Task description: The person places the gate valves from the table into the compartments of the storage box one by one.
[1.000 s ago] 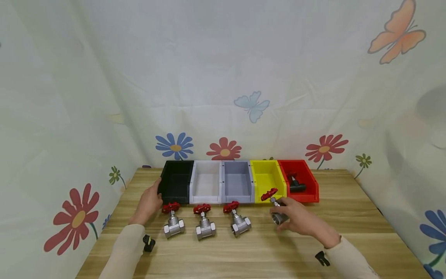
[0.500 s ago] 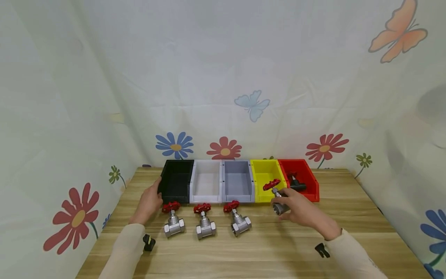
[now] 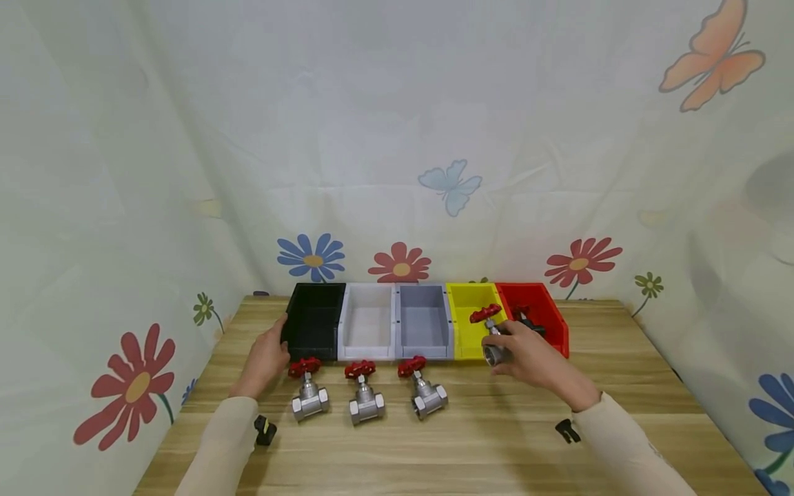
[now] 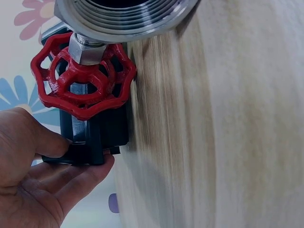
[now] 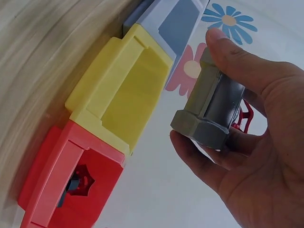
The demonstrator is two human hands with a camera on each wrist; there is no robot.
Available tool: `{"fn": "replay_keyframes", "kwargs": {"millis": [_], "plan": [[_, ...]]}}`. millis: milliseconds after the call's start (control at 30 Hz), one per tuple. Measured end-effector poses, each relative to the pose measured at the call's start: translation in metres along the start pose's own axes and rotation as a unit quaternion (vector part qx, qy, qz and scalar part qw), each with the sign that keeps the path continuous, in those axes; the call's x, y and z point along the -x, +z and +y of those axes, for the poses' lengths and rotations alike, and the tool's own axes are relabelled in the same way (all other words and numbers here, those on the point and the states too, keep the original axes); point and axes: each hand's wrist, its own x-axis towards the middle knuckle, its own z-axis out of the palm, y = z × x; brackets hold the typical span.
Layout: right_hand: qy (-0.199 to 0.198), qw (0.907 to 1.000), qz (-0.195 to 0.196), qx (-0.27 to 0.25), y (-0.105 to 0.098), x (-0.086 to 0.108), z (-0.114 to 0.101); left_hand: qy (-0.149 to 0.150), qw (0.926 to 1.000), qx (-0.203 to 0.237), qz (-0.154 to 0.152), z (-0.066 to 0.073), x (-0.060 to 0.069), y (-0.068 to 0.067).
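Note:
My right hand (image 3: 527,355) grips a steel gate valve (image 3: 494,353) by its body, between thumb and fingers. Its red handwheel (image 3: 486,313) points up and leans over the yellow bin (image 3: 466,351). In the right wrist view the valve body (image 5: 209,107) is held up beside that bin. My left hand (image 3: 263,358) pinches the left side wall of the black bin (image 3: 313,351); the thumb and fingers show on its edge in the left wrist view. Three more valves stand in front of the bins: a left one (image 3: 309,401), a middle one (image 3: 367,405) and a right one (image 3: 428,396).
Between black and yellow sit a white bin (image 3: 369,353) and a grey bin (image 3: 424,351), all joined in a row. At the right end, a red bin (image 3: 561,331) holds a black-bodied valve with a red handwheel (image 5: 83,181). A flowered cloth (image 3: 397,138) hangs behind the wooden table (image 3: 397,461).
My right hand has carried the valve upward and forward, from in front of the yellow bin to over its front edge. The left hand has stayed on the black bin.

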Motion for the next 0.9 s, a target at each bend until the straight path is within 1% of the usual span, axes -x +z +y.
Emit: {"fn": "replay_keyframes", "kwargs": {"millis": [100,233,333,567,900], "plan": [[0.012,0.9999,0.003,0.0,0.0,-0.005,0.001,-0.003,1.0,-0.001,-0.003,0.001,0.0,0.0],[0.04,0.999,-0.006,-0.017,-0.001,-0.011,0.001,-0.006,1.0,0.0,-0.005,0.003,0.001,-0.001],[0.052,0.9982,-0.01,-0.029,-0.001,-0.015,0.0,-0.005,1.0,0.0,-0.007,0.002,0.001,0.0],[0.064,0.9973,-0.003,-0.035,0.001,-0.03,0.002,-0.004,1.0,-0.001,-0.005,0.001,0.002,-0.001],[0.08,0.9963,-0.003,-0.03,0.006,-0.048,0.005,-0.005,1.0,-0.001,-0.004,0.001,0.001,-0.001]]}}
